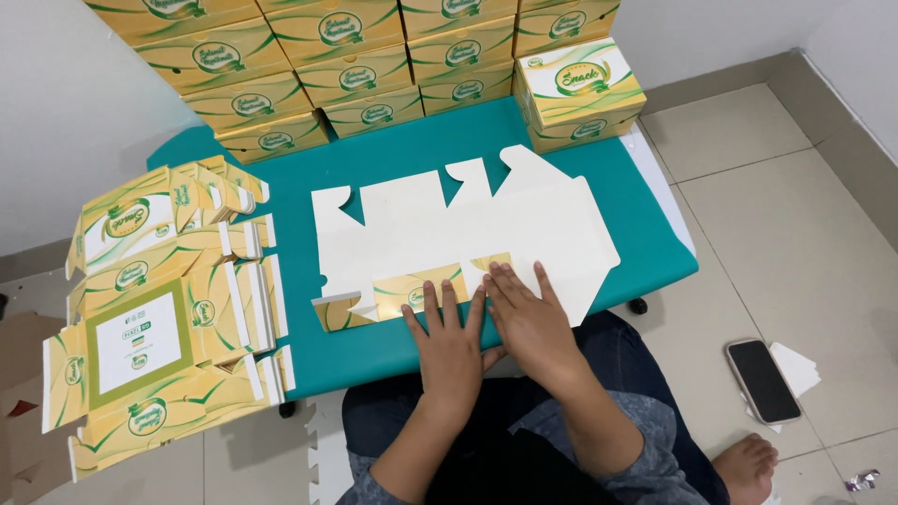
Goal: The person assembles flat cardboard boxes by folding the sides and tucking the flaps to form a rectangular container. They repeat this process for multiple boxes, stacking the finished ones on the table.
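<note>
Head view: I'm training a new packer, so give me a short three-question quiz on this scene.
1. True or false: both hands press on the flat carton.
2. The phone lies on: A) the table, B) the floor, C) a box.
3. Which side of the table holds the unfolded stack?

Key: 1 true, left hand and right hand lie flat on its near edge; 2 B; 3 the left.

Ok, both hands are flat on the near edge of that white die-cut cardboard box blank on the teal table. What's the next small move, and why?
Probably run both palms outward along the folded near flap to sharpen its crease. The left hand and right hand press side by side near the middle of the white die-cut cardboard box blank, where the yellow printed flap is already turned over, while its left end looks slightly lifted off the teal table.
</note>
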